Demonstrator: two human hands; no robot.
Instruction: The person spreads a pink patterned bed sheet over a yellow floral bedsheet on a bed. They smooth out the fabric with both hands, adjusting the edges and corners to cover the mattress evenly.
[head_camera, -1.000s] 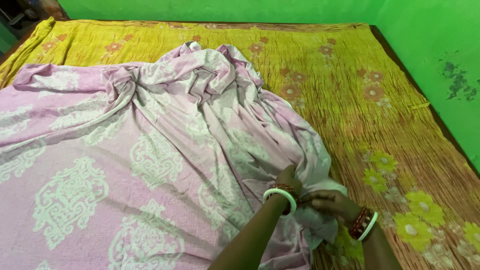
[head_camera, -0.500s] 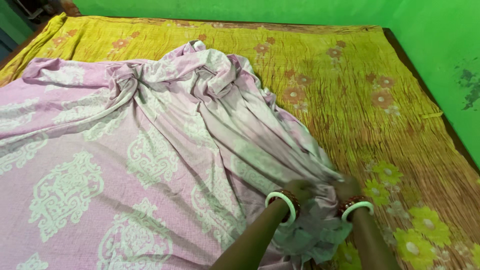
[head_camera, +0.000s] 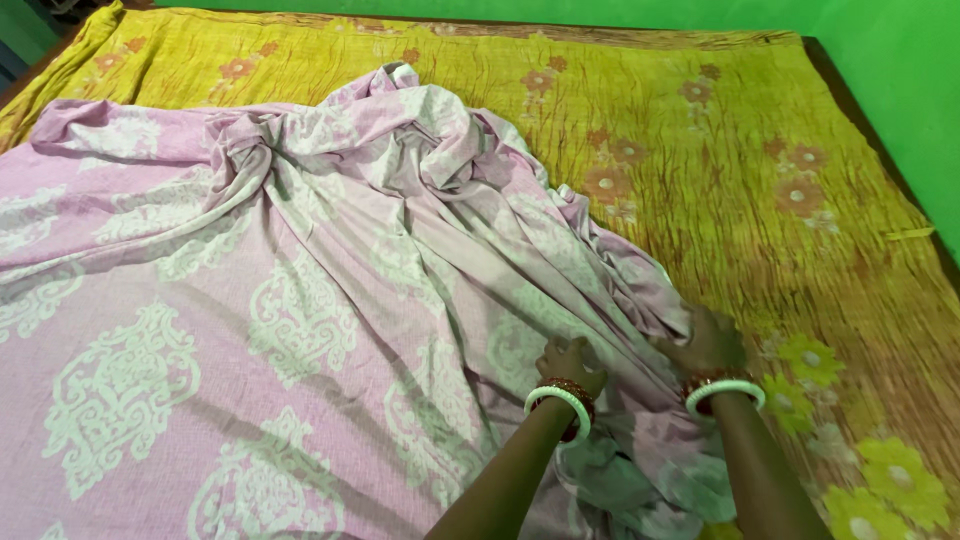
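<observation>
A big pink sheet (head_camera: 300, 300) with pale, ornate medallion prints lies rumpled across the bed, covering most of its left and middle and gathered into deep folds that run from a bunched peak near the far edge down toward the near right. The person's left hand (head_camera: 568, 360) sits on those folds with its fingers curled into the cloth, gripping a ridge of it, a white bangle (head_camera: 560, 400) and a red one at the wrist. Just to its right, the right hand (head_camera: 708, 342) presses down on the sheet's crumpled right edge, fingers bent and closed over a fold there; it wears a white bangle (head_camera: 725, 392) too, with red ones beside it. The two hands are near each other but apart. Under the pink cloth lies a yellow-green bedspread (head_camera: 760, 180) with streaky brown lines and orange and yellow flowers, bare along the far side and the whole right side. A bright green wall (head_camera: 900, 60) stands beyond the bed's right corner.
</observation>
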